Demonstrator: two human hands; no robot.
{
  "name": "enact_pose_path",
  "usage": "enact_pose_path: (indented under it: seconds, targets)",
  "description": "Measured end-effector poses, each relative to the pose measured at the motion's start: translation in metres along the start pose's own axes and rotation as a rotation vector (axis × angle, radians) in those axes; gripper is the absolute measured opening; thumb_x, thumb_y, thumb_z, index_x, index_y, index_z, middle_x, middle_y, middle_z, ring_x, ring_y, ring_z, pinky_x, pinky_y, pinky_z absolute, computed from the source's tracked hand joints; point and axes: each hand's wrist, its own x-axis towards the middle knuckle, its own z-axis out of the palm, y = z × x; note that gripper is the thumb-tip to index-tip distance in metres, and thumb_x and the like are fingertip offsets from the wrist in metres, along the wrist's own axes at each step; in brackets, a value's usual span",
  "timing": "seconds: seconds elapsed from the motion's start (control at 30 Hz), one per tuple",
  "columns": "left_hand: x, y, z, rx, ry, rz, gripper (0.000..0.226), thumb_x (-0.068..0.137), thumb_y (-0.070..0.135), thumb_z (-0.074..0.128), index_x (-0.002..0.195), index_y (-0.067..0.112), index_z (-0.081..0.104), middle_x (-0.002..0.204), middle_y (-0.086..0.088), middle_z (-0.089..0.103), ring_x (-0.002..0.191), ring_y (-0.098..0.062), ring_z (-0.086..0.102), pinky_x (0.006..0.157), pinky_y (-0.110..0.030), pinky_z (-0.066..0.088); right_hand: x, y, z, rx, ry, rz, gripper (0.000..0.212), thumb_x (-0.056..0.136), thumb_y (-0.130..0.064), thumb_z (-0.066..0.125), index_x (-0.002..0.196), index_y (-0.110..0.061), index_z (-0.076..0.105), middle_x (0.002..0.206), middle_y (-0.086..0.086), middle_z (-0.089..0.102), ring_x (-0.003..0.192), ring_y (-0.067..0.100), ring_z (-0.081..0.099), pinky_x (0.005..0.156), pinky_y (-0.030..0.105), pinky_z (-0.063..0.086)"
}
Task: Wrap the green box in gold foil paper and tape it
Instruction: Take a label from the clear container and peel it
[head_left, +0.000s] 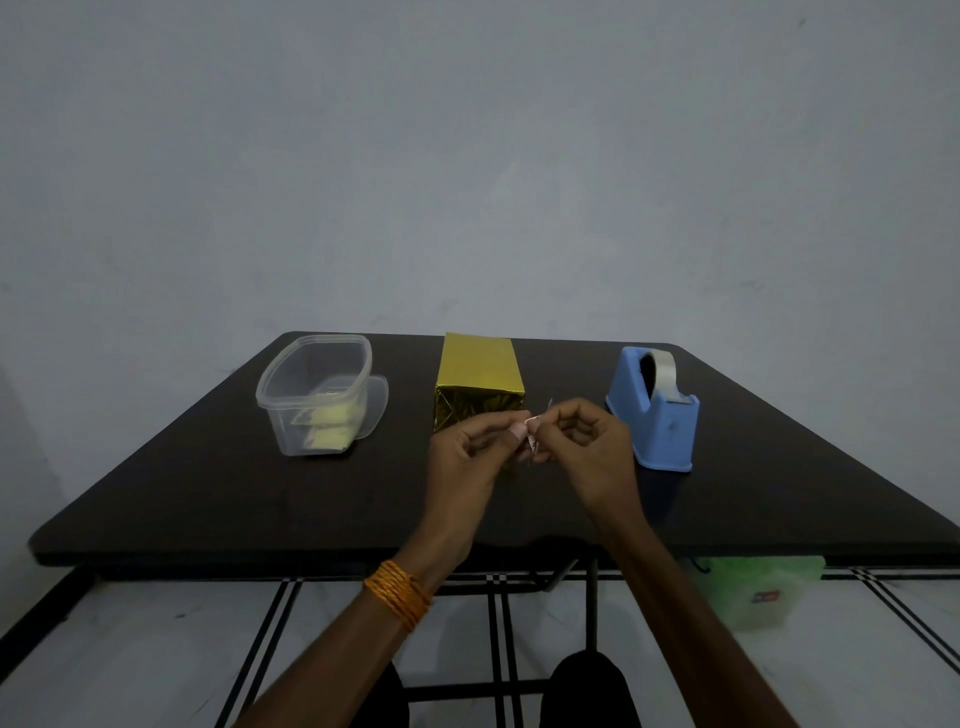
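the gold-wrapped box (479, 382) is lying mid-worktop (208, 493), its folded end facing the person; just in front of it the left hand (467, 452) and right hand (587, 441) are meeting, both pinching a small piece of tape (532, 434), or so it seems in the dim light; a blue tape dispenser (655, 408) is sitting to the right; a clear plastic container (318, 395) is standing to the left.

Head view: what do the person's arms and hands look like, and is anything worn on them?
No sleeves are in view. The left hand has a stack of thin orange corded bangles at its wrist. The right hand and its wrist wear nothing. No rings show on either hand.
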Motion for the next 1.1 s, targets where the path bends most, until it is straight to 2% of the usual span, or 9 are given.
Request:
enact_pose_path:
  seconds: [0.13,0.3,0.57,0.8,1.1]
  targets:
    - [0.0006,0.0034,-0.0003,-0.037,0.021,-0.033,0.016,0.091,0.005,0.064,0.105,0.005,0.072,0.097,-0.008,0.076,0.093,-0.021,0.072,0.077,-0.027,0.059,-0.0033,-0.0015,-0.0007,0.029,-0.025,-0.005,0.005,0.088,0.000,0.068,0.087,-0.004,0.069,0.080,0.013,0.071,0.071,0.026,0.068,0.065,0.029,0.059]
    - [0.0006,0.0046,-0.0029,-0.064,-0.001,-0.055,0.017,0.091,0.005,0.063,0.106,0.002,0.071,0.098,-0.010,0.075,0.096,-0.023,0.072,0.081,-0.029,0.059,-0.0042,-0.0029,0.0001,0.037,-0.048,0.002,0.003,0.089,-0.002,0.067,0.089,-0.005,0.069,0.082,0.012,0.071,0.074,0.029,0.068,0.067,0.030,0.059]
    - [-0.0024,0.0048,-0.0039,-0.083,-0.022,-0.055,0.014,0.091,0.005,0.064,0.099,0.008,0.074,0.099,-0.009,0.075,0.098,-0.025,0.071,0.085,-0.033,0.059,-0.0042,-0.0017,-0.0015,0.079,-0.082,0.015,0.003,0.089,-0.001,0.067,0.091,0.000,0.069,0.084,0.015,0.072,0.075,0.026,0.069,0.068,0.029,0.059]
    - [-0.0019,0.0026,-0.0029,-0.014,-0.006,-0.042,0.017,0.090,0.006,0.065,0.104,0.007,0.073,0.100,-0.007,0.075,0.099,-0.022,0.071,0.086,-0.034,0.058,-0.0047,-0.0027,-0.0022,0.097,-0.077,0.014,0.008,0.090,0.002,0.063,0.089,-0.003,0.069,0.082,0.014,0.072,0.073,0.022,0.070,0.066,0.026,0.059]
    - [-0.0043,0.0020,-0.0016,-0.007,0.007,-0.026,0.015,0.088,0.003,0.067,0.100,0.007,0.075,0.095,-0.007,0.076,0.094,-0.022,0.072,0.081,-0.031,0.059,-0.0078,0.0008,-0.0035,0.139,-0.095,0.025,0.005,0.092,-0.001,0.064,0.093,0.000,0.069,0.086,0.015,0.073,0.078,0.026,0.071,0.070,0.029,0.059]
